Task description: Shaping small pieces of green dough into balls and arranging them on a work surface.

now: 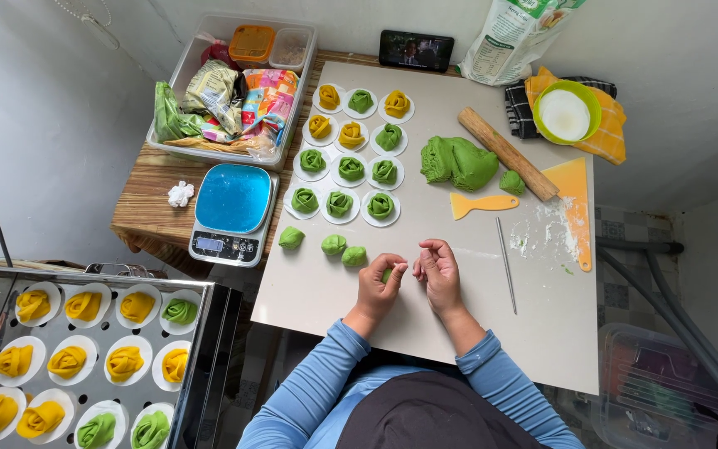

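Note:
My left hand (380, 285) is closed around a small piece of green dough (386, 273) just above the grey work mat (326, 291). My right hand (437, 270) hovers right beside it, fingers curled, holding nothing that I can see. Three green dough balls (333, 244) lie just beyond my left hand. Further back, rose-shaped green and yellow buns (351, 169) sit on white paper rounds in rows. A big lump of green dough (457, 161) lies to the right of them.
A wooden rolling pin (507, 153), yellow scraper (482, 204), thin metal stick (506, 275) and orange board (575, 208) lie right. A blue-topped scale (233, 212) and a plastic bin (234, 87) stand left. A steamer tray (85, 349) holds shaped buns at lower left.

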